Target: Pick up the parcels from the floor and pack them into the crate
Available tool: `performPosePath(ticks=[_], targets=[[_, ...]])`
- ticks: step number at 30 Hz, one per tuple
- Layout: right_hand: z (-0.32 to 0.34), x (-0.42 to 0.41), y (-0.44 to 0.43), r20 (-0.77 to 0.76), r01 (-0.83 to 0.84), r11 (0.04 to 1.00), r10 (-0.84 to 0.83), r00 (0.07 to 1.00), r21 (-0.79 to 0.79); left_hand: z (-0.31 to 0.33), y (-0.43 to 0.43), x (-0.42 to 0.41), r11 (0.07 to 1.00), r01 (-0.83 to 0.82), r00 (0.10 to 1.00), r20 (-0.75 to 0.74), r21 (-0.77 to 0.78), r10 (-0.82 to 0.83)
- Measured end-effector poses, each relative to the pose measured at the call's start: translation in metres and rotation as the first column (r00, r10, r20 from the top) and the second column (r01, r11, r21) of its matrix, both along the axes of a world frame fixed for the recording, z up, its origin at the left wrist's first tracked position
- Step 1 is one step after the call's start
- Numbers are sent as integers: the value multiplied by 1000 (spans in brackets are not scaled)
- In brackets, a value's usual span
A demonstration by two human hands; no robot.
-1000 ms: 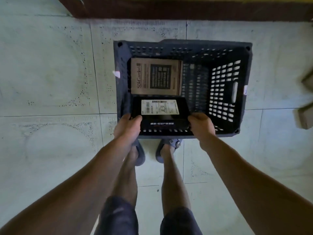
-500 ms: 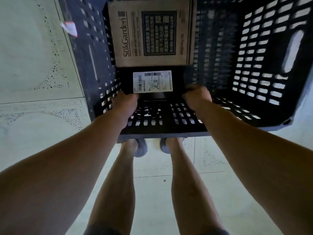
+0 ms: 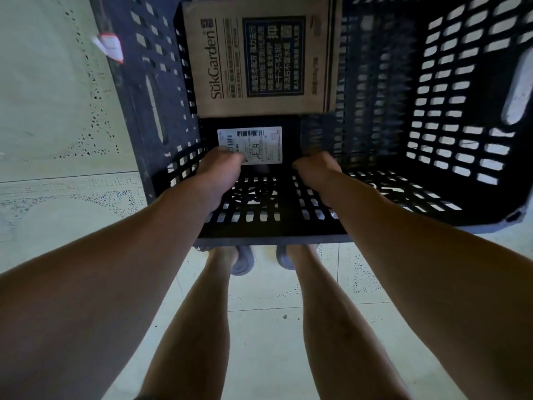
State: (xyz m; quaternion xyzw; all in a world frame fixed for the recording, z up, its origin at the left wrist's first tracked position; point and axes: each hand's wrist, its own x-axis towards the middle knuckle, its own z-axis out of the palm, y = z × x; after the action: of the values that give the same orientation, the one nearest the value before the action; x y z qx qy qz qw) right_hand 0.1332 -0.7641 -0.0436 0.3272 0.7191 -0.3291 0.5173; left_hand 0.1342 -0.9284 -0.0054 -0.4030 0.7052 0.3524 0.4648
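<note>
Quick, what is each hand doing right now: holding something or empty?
Left hand: grips the near left edge of the black parcel.
Right hand: grips the same parcel at its near right corner.

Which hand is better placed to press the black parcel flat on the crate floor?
Left, probably. The left hand lies on top of the black parcel, covering a corner of its label, so it can push straight down. The right hand holds only the right edge.

Far wall of crate (image 3: pixel 274 232) off-frame.
</note>
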Motion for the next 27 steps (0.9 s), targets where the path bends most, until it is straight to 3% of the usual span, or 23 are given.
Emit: performPosePath(ticks=[6, 9, 11, 14, 20, 27], targets=[[95, -9, 10, -92, 88, 993, -96, 991, -84, 84, 13, -8, 988, -103, 990, -82, 115, 113], [167, -11, 22, -156, 62, 996, -71, 985, -64, 151, 27, -14, 977, -111, 985, -113, 184, 133], [218, -12, 26, -180, 125, 987, -141, 973, -97, 206, 37, -18, 968, -77, 981, -154, 240, 116], [302, -16, 34, -215, 282, 944, -316, 924, -174, 289, 48, -26, 967, -45, 966, -236, 253, 107], [464, 0, 61, -314, 427, 867, -493, 811, -258, 433, 77, -27, 944, 46, 883, -455, 328, 115], [602, 56, 124, -438, 535, 790, -613, 658, -301, 540, 131, -2, 885, 240, 844, -536, 399, 13]])
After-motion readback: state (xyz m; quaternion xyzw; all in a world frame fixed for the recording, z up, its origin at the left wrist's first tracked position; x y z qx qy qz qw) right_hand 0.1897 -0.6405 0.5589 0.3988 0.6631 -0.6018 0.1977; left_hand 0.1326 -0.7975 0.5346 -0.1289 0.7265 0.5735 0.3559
